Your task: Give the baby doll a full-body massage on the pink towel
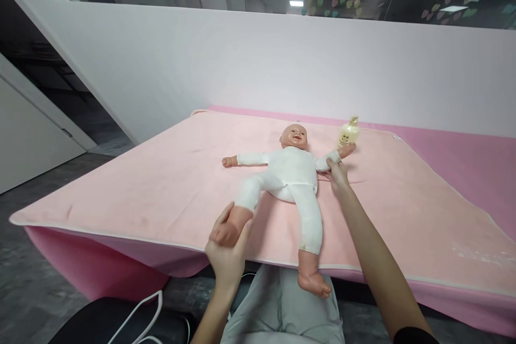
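Note:
A baby doll (292,166) with a white cloth body lies face up, its head away from me. My left hand (228,250) is closed around the doll's foot and ankle on the left side, with that leg bent outward and raised. My right hand (336,172) grips the doll's forearm on the right side, fingers partly tucked behind the sleeve. The doll's other leg hangs slightly over the table's front edge. Just behind the doll's hand on the right stands a pale yellow pump bottle (349,133), partly covered by that hand.
A peach blanket (161,172) with a white edge covers the table, over a pink cloth (455,156). Behind rises a white wall (282,64) with dark glass above. A black seat with a white cable (149,314) is at the lower left.

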The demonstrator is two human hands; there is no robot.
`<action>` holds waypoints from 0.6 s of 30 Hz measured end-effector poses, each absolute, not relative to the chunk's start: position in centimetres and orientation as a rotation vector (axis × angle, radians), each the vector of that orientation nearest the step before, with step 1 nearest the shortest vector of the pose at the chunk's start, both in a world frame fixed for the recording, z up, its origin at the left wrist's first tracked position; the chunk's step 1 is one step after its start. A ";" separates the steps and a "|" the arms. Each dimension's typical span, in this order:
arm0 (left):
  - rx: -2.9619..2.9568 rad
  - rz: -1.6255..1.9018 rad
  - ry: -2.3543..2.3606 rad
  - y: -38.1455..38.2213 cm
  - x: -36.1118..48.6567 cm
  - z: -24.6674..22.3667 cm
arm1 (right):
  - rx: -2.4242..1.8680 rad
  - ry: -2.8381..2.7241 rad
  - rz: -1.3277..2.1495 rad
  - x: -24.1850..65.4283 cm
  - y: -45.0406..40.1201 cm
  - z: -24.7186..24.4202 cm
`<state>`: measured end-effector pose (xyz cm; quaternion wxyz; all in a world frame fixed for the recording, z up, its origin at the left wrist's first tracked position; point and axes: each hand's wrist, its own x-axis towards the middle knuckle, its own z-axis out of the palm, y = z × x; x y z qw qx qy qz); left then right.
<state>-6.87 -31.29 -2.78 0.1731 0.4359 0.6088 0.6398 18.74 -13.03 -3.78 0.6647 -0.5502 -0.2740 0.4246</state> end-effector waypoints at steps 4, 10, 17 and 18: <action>1.106 1.731 1.843 -34.6 -7.3 -4.3 | -1.113 -0.324 1.148 19.4 -12.7 -3.9; 1.310 1.733 1.699 -30.1 -6.8 -0.6 | -1.261 -0.787 0.730 17.6 -13.5 -3.1; 1.641 1.483 1.277 -21.8 -4.0 0.0 | -1.525 -1.820 -0.051 15.5 -15.7 -2.3; 1.665 1.452 1.244 -21.4 -3.8 -0.2 | -1.554 -1.871 -0.101 15.4 -15.9 -2.3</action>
